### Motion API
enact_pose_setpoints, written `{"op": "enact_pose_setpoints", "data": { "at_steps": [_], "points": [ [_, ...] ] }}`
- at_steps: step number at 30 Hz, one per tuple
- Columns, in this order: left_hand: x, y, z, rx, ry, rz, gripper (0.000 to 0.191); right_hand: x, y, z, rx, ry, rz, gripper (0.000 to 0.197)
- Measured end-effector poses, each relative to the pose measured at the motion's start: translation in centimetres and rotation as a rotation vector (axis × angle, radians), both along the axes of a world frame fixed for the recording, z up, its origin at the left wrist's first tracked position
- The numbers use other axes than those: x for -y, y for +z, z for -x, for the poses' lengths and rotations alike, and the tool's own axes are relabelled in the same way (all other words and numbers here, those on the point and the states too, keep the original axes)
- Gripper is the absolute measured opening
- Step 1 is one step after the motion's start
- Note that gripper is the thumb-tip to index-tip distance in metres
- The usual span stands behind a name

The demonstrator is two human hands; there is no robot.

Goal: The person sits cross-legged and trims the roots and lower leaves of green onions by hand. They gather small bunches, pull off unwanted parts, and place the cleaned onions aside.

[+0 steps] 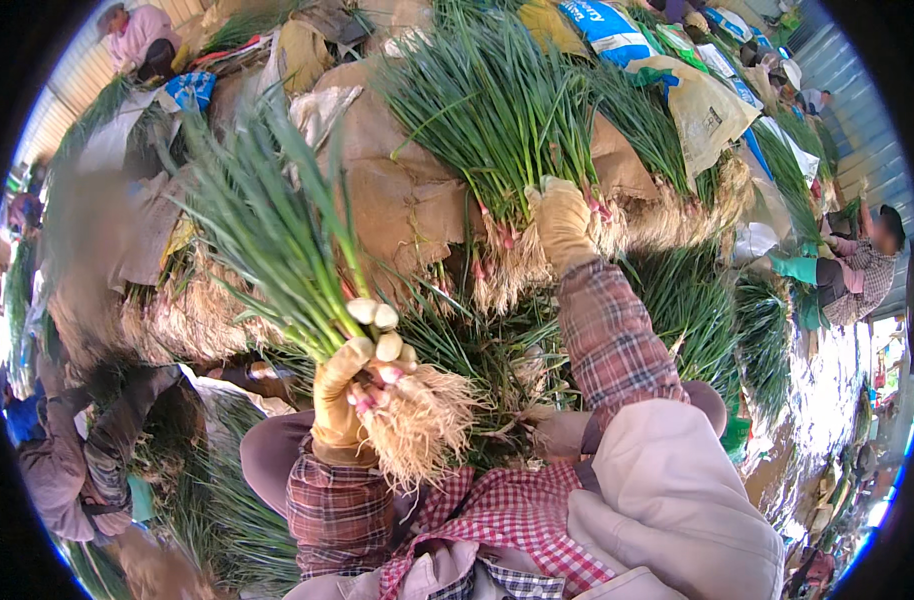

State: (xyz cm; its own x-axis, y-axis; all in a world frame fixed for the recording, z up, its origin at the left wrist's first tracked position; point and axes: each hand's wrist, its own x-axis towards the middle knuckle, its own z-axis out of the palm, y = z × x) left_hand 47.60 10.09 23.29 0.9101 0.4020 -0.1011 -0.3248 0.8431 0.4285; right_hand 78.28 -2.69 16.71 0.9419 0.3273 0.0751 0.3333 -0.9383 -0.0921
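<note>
My left hand (338,394), in a yellowish work glove, grips a bunch of green onions (299,255) near the base. Pale gloved fingertips curl around from the far side. The bunch's green leaves point up and away, blurred at the tips; reddish-white bulbs and a mass of pale roots (423,424) hang towards me. My right hand (563,221), gloved likewise, reaches ahead into a large heap of green onions (494,112), at the lower stalks just above the roots. Its fingers are hidden among the stalks, so I cannot tell whether they hold any.
Brown sacking (397,165) lies beside the heap. Loose green leaves (502,360) litter the ground between my knees. More rooted onions (674,214) line the right. A person (862,262) sits at far right; another person (74,457) is close at left. A blue-and-white bag (607,34) lies behind.
</note>
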Motion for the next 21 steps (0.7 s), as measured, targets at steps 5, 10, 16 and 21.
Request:
{"op": "enact_pose_setpoints", "data": {
  "at_steps": [5,10,16,21],
  "points": [
    [0.3,-2.8,-1.5,-0.052,-0.158,0.097,0.039,0.8,-1.3,-1.3,0.077,0.058,-0.011,0.032],
    [1.0,-4.5,-0.8,-0.083,-0.223,0.197,0.049,1.5,-1.1,-1.5,-0.105,-0.075,-0.689,0.032],
    [0.7,-4.4,-1.4,0.007,-0.253,0.180,0.061,0.6,1.7,-0.7,-0.147,-0.053,-0.258,0.026],
    [1.4,-3.5,-1.7,-0.391,-0.141,-0.059,0.043,2.6,3.8,9.8,-0.962,-0.109,-1.152,0.028]
  ]
}}
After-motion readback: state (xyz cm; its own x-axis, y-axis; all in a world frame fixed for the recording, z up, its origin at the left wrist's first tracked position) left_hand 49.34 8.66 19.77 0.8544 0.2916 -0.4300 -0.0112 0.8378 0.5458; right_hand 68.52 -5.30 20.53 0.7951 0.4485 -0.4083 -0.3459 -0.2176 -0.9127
